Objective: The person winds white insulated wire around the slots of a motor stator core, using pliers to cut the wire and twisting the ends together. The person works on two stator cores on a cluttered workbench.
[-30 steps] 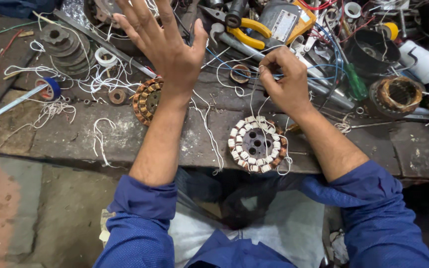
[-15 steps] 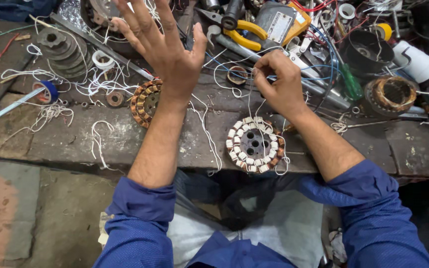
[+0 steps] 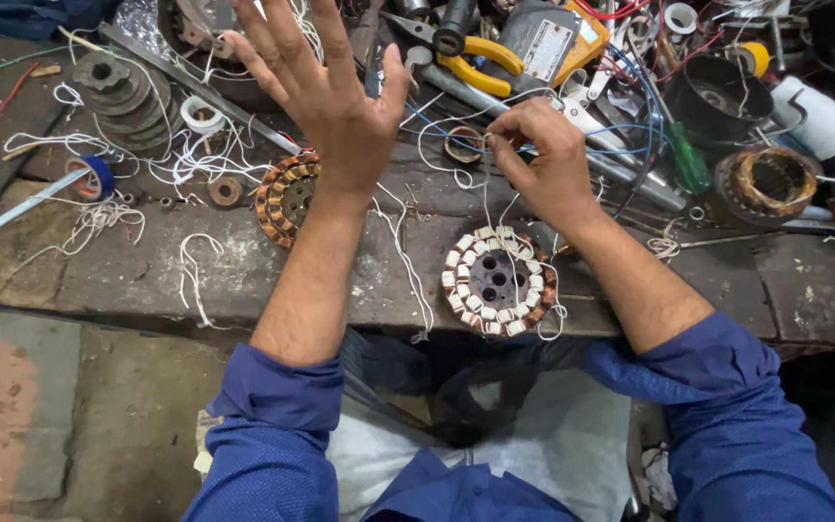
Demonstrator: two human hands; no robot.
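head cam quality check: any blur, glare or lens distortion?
Head view: even, soft light, no harsh glare; left hand and right hand sharp, as is the wound stator; wide-angle bending shows along the bench edge; far clutter looks busy but focused.

1. The person wears a bright blue long-sleeved work shirt, the cloth creased and slightly worn.
2. Both sleeves are pushed up and bunched in thick folds near the elbows, leaving the forearms bare.
3. The left hand (image 3: 335,101) is bare: no glove, ring, watch or band at the wrist.
4. The right hand (image 3: 543,159) is bare too, likewise without ring or watch.
5. Lower down, the blue shirt front shows between the arms.
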